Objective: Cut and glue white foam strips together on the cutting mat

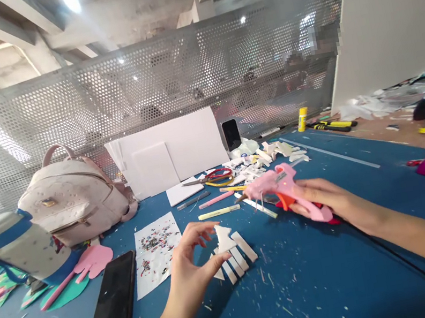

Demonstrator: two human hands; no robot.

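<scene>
My left hand (191,254) is closed in a pinch, thumb and fingertips on opposite edges of a small, arrow-like white foam piece (225,238). Just below that piece, several narrow white foam strips (237,259) lie side by side on the blue mat; the thumb partly covers them. In my right hand (320,198) is a pink hot glue gun (271,184), my fingers wrapped round its handle. Its nozzle points left, above the markers and apart from the foam piece. A dark cord runs from the handle under my forearm.
Markers (219,212), scissors (215,177) and a pile of white foam scraps (264,155) lie beyond my hands. To the left are a black phone (109,306), a paper sheet with coloured bits (157,244), a tumbler (24,250) and a backpack (75,193).
</scene>
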